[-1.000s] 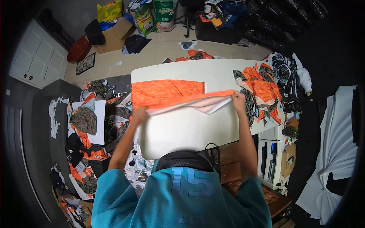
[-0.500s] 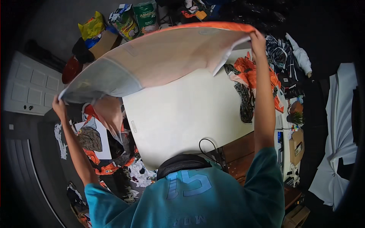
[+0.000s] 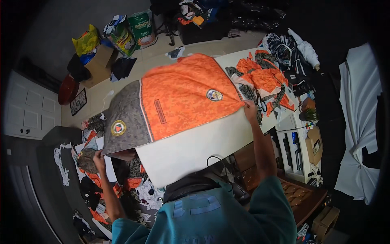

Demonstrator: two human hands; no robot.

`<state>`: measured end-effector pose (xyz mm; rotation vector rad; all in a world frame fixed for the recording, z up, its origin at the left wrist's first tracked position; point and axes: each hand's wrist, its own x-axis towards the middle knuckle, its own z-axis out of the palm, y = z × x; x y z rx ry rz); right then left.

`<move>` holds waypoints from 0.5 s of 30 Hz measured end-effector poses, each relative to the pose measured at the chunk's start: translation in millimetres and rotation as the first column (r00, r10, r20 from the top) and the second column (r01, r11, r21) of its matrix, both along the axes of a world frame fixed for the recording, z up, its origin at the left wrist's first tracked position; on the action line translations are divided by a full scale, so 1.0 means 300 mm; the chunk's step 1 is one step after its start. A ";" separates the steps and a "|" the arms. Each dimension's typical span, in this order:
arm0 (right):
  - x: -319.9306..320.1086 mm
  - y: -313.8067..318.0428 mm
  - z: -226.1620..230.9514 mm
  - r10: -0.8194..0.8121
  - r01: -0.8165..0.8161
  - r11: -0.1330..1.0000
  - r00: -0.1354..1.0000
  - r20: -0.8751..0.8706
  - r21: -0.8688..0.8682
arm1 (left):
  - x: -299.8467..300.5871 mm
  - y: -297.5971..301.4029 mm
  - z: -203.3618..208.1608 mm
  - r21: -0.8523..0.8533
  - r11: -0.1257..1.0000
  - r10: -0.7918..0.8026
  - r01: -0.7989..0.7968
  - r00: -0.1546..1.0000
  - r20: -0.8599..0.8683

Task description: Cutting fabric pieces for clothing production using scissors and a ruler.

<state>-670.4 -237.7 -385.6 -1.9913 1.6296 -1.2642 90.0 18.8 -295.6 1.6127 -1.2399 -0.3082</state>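
Note:
A wide fabric panel [image 3: 185, 95], printed in orange and dark grey camouflage with two round emblems, stretches between my hands over the white table [image 3: 183, 154]. My left hand [image 3: 98, 158] is closed on its near left corner, which hangs past the table's left edge. At the near right corner, the fingers of my right hand [image 3: 250, 110] pinch the cloth, pulling creases toward them. The far edge of the panel is slightly blurred and covers the middle of the table.
Orange and camouflage cloth pieces [image 3: 264, 77] lie heaped at the table's far right. Left of the table are scraps and a white board [image 3: 107, 168]. A white shelf unit [image 3: 290, 150] and a brown tufted seat [image 3: 300, 197] stand at right. Sacks [image 3: 142, 30] and a cardboard box [image 3: 99, 67] stand behind.
The panel, raised with its pale underside showing, has come down toward the table, printed side up. Both hands have moved lower and nearer, still gripping its corners.

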 end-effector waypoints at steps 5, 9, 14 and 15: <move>-0.039 0.226 -0.144 0.004 0.025 0.993 0.970 -0.243 0.116 | -0.127 0.111 -0.083 0.014 1.000 0.001 0.001 0.985 -0.173; 0.004 0.395 -0.159 0.085 -0.030 0.970 0.971 -0.222 0.240 | -0.114 0.335 -0.190 0.000 1.000 0.011 -0.011 0.943 -0.331; 0.016 0.511 -0.151 0.072 -0.006 0.971 0.960 -0.270 0.238 | -0.187 0.520 -0.268 0.005 1.000 0.019 -0.019 0.868 -0.495; 0.016 0.527 -0.157 0.068 -0.007 0.977 0.956 -0.285 0.211 | -0.277 0.532 -0.271 0.015 1.000 0.030 -0.026 0.852 -0.522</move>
